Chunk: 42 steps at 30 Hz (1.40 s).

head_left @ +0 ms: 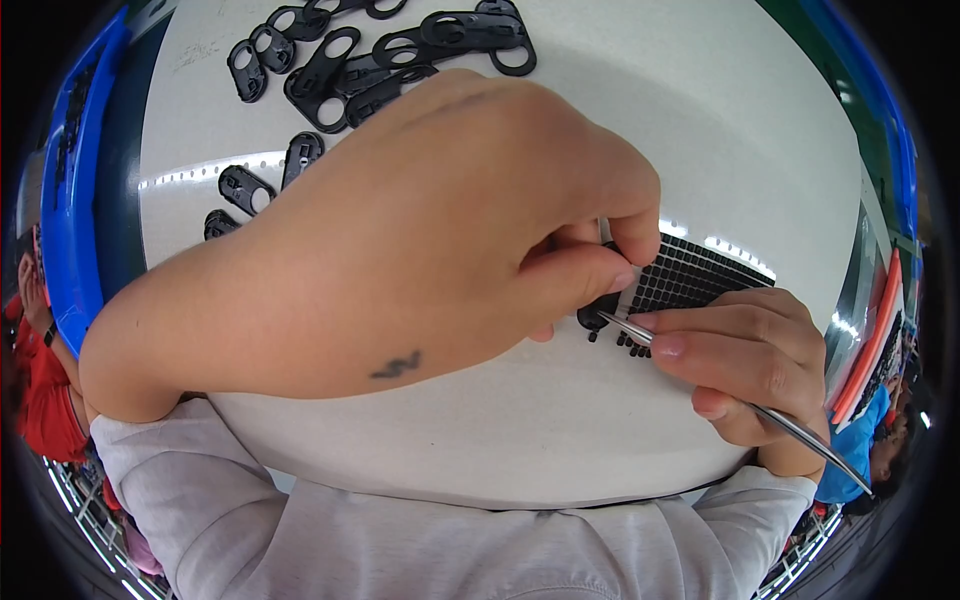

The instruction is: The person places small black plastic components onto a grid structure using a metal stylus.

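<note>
My left hand [530, 190] reaches across from the left and pinches a small black plastic part [594, 313] between thumb and fingers. Most of that part is hidden by the fingers. My right hand [745, 355] is closed round a pair of metal tweezers [800, 433], and their tip meets the part's lower end. Beside and under my right hand lies a sheet of small black square pads [700, 272] set in rows. Several pads along its lower left edge show in broken rows.
Several black plastic parts with ring-shaped ends [460, 32] lie in a loose heap at the table's far left; a few more [245, 188] sit behind my left forearm. Blue bins [75, 200] stand at the left edge. Other people in red [55, 400] and blue [855, 450] show at the sides.
</note>
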Available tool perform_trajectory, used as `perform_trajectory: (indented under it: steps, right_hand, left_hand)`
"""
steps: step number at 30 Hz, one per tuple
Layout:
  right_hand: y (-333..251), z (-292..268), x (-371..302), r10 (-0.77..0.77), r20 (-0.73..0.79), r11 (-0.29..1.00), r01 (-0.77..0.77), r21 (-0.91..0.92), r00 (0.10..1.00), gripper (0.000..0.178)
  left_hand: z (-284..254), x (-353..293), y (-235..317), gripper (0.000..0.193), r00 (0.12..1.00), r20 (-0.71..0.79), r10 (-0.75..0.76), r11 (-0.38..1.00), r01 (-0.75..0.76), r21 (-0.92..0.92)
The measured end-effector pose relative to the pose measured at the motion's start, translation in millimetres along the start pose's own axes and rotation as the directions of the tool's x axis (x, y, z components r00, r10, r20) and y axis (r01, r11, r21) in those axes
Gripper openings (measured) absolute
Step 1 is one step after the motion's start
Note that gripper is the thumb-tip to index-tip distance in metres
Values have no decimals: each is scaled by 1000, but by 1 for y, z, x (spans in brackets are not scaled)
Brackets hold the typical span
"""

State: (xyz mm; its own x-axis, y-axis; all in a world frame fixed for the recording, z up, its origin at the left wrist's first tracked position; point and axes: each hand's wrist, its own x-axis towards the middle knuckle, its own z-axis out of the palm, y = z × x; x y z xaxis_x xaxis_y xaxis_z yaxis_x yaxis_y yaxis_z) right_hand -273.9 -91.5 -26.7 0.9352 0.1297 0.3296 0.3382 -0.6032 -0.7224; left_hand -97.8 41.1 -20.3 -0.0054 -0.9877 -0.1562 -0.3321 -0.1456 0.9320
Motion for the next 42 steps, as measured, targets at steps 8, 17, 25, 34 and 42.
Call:
perform_trajectory:
  steps: [8, 17, 25, 34, 42]
  right_hand:
    - [-2, 2, -1, 15, -14, 997, -16, -73, 1000, 25]
    - [-1, -10, -8, 207, -156, 956, -165, 244, 966, 18]
    - [-5, -8, -9, 297, -115, 921, -253, 296, 948, 18]
    - [-4, -6, -4, 272, -44, 926, -249, 282, 961, 20]
    - [-3, -5, -2, 250, -49, 941, -230, 249, 967, 20]
  left_hand:
    - [-2, -3, -1, 16, 1000, 8, 8, 999, -8, -46]
    - [-17, 5, 16, 22, 968, 168, -187, 971, 208, -118]
    - [-120, 62, 3, 20, 886, -460, -59, 958, 180, 224]
    - [-116, 35, -12, 25, 860, -319, 399, 602, 16, 799]
    - [-98, 10, 1, 11, 995, -34, 98, 618, -34, 785]
